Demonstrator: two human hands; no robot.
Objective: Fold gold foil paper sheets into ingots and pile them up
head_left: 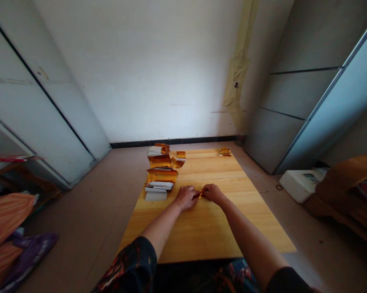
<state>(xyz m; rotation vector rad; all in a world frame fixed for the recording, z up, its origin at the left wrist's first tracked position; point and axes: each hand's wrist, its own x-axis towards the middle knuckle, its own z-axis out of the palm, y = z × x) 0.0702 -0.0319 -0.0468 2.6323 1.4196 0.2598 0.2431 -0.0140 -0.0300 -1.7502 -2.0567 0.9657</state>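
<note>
While both hands come together mid-table, what's that between them?

— Left hand and right hand, both pinched narrow, fingertips nearly meeting, and they're holding a small folded scrap of gold foil right between them, over the wooden tabletop.

— What's lying close by?

— Just beside the left hand, toward the table's left edge, a pile of gold foil sheets with white paper strips at its near end!

— And farther up the table?

— More gold-and-white folds sit at the far left, and a crumpled gold foil bundle sits at the far right corner, well apart from both hands.
</note>
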